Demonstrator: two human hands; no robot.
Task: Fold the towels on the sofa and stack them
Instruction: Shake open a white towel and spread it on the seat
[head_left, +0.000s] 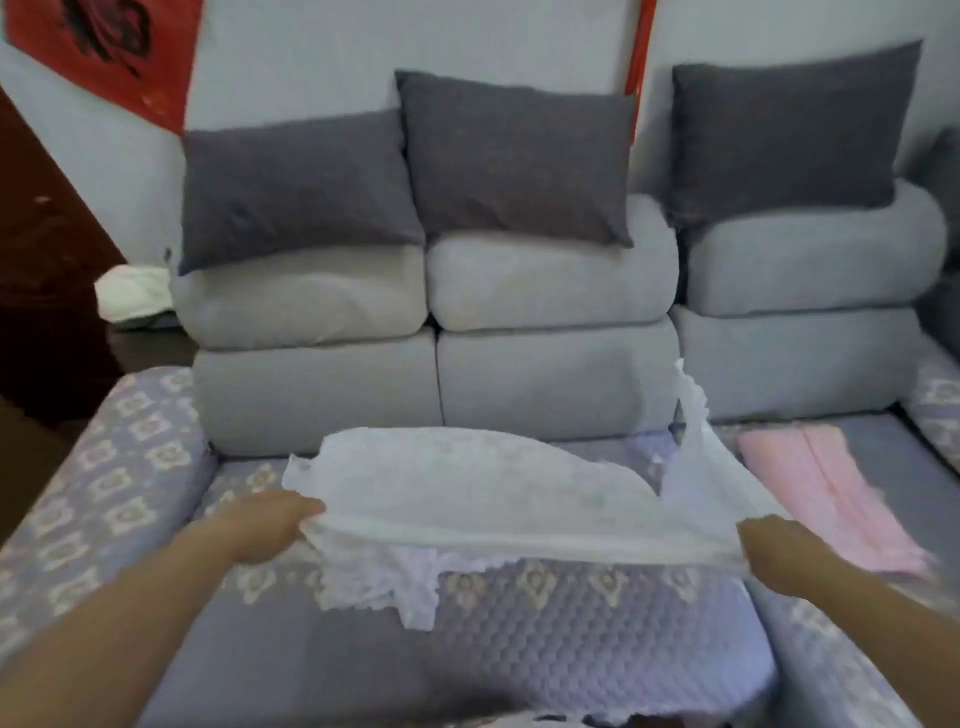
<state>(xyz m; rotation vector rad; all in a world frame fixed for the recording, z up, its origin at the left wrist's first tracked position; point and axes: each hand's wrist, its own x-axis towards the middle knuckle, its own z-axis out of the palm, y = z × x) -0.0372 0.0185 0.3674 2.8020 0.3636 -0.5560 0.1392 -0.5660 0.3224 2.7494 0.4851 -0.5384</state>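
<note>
- So I'm holding the white towel (467, 488) stretched between both hands over the sofa seat (571, 623), near edge pulled fairly taut while the far part is billowing up, with one corner flicking high on the right.
- Tip for this step, I reckon: keep the near edge tight and level, let the air drop out of the middle, then lay it flat on the seat before trying any fold. Folding while it's ballooning probably just gives a lopsided mess.
- There's a ragged bit of the towel hanging down under the near edge in the middle, touching the quilted seat cover. I'd smooth that out first, or it'll likely get trapped in the fold.
- My left hand (270, 525) is gripping the left end of the towel, fingers curled into the cloth. The frame's blurry, so I can't tell exactly how the thumb is sitting.
- My right hand (774, 545) is holding the right end, fingers closed on the fabric and mostly hidden under it.
- A pink towel (826, 499) is already lying flat-ish on the seat to the right, just beside my right hand. That looks like the stack spot, so this white one should be going on top once it's folded.
- Three dark grey pillows (514, 156) are sitting up on the backrest, well clear.
</note>
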